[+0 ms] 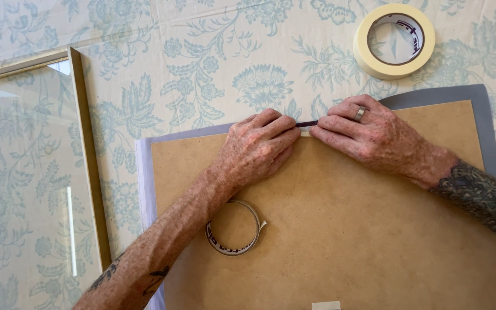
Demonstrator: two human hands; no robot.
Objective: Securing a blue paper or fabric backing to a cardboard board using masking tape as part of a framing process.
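In the head view, both hands met at the top edge of a brown backing board (340, 229) that lay on a slightly larger grey mat (480, 97), over a cloth (213, 63) with a blue floral print. The left hand (256, 149) had its fingers curled together and pressed down on one end of a thin dark strip (306, 123). The right hand (368, 135), with a ring on one finger, pinched the other end, fingertips close together. The strip ran along the board's upper edge, between the two hands, mostly hidden beneath them.

To do this well, the strip probably needed to stay taut and parallel to the edge, then be pressed outward from the middle so that no wrinkle formed.

A small coil of strip (233, 229) rested on the board by the left wrist. A roll of cream tape (394, 40) lay on the cloth above. A glazed frame (84, 155) lay to the left, well apart from the board.
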